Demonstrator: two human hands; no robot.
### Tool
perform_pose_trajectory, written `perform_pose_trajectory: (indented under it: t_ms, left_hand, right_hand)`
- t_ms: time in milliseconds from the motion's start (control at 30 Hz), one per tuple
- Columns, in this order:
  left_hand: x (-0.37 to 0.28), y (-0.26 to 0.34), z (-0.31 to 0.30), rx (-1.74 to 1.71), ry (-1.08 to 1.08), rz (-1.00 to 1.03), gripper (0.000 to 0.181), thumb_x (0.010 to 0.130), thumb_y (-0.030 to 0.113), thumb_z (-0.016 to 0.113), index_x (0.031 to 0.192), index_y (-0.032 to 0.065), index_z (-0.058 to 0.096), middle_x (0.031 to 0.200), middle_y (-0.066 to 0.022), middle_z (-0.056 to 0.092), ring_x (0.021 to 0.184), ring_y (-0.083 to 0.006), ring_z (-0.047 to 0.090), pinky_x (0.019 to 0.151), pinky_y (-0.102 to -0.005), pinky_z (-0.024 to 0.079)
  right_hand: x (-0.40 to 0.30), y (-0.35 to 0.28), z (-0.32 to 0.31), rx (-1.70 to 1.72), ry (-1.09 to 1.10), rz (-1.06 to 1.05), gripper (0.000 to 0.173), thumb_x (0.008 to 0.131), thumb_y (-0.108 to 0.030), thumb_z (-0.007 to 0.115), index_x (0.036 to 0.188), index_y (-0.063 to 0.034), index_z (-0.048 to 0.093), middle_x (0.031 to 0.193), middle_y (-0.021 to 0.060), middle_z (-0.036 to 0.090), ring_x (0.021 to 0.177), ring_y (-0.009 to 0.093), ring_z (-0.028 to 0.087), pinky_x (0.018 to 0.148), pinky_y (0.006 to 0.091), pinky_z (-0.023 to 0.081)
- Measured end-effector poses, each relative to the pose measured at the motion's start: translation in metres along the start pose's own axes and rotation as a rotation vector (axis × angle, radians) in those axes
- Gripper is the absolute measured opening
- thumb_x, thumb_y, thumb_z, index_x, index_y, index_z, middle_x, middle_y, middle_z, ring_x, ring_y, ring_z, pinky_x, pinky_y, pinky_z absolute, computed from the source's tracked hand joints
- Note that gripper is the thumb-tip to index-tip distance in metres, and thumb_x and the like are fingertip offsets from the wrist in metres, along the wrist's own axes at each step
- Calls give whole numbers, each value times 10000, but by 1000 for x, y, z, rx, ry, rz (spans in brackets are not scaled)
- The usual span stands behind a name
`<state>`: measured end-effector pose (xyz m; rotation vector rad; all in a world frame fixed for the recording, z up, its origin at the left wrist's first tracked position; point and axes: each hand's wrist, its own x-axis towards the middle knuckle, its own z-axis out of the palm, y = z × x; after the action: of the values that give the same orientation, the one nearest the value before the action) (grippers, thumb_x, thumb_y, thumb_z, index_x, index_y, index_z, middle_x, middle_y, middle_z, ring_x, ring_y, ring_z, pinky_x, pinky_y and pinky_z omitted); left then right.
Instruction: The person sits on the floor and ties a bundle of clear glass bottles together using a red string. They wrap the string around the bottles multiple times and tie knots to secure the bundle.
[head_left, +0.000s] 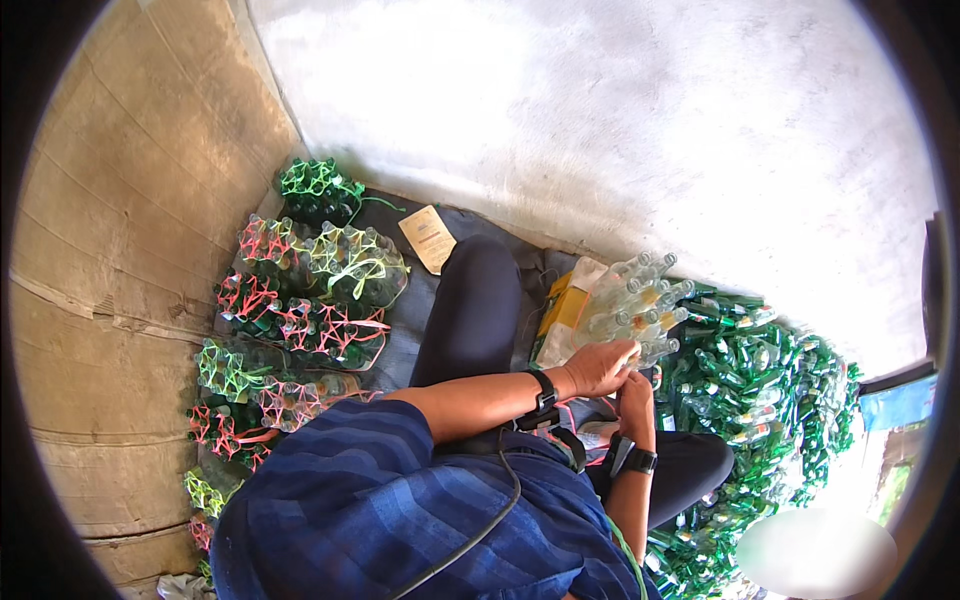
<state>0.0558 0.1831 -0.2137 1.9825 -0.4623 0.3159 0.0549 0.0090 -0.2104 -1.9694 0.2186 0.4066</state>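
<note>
My left hand (602, 368) reaches across to the near side of a tight bundle of upright clear glass bottles (628, 304). Its fingers are bent beside the lowest bottle. Just below it, my right hand (637, 401) is raised with its fingertips almost meeting those of the left. Whatever lies between the fingertips is too small and covered to make out. A thin orange-pink string (576, 319) runs along the side of the bundle. More pink string (581, 411) lies in my lap, partly hidden by my forearms.
Behind the bundle is a yellow and white carton (564, 309). Green bottles (739, 390) are heaped on the right. Bottle bundles tied with pink and green string (330, 322) line the left wall. A printed booklet (427, 238) lies on the dark mat (401, 330), near the pale wall (525, 112).
</note>
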Motion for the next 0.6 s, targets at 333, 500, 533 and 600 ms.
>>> perform_pose_trajectory:
  t_ms: [333, 500, 533, 600]
  left_hand:
    - [3, -12, 5, 13, 19, -34, 561, 978, 182, 622, 1517, 81, 502, 1430, -225, 601, 1156, -444, 675, 936, -511, 584]
    - [8, -12, 4, -117, -107, -119, 543, 988, 193, 632, 1509, 75, 529, 1530, -232, 562, 1312, -427, 620, 1072, -487, 530]
    - [8, -21, 11, -46, -111, -43, 539, 985, 188, 638, 1502, 72, 540, 1533, -227, 565, 1333, -420, 609, 1091, -481, 518]
    - [7, -43, 20, 85, -111, 104, 529, 978, 178, 650, 1488, 65, 563, 1539, -218, 569, 1376, -404, 586, 1129, -471, 494]
  right_hand:
    - [-16, -46, -11, -87, -2, -132, 271, 946, -192, 656, 762, 6, 643, 642, -4, 535, 605, 91, 471, 551, 330, 366]
    - [-19, -65, -14, -49, 26, -101, 244, 938, -177, 656, 802, 18, 710, 624, -3, 506, 596, 93, 446, 548, 334, 352]
    - [-15, -58, -17, -82, 43, -165, 242, 941, -179, 652, 844, 26, 736, 629, 11, 513, 605, 104, 453, 558, 344, 360]
    - [-6, -57, -10, -119, 34, -307, 254, 945, -190, 653, 861, 43, 709, 663, 40, 545, 645, 121, 483, 589, 355, 389]
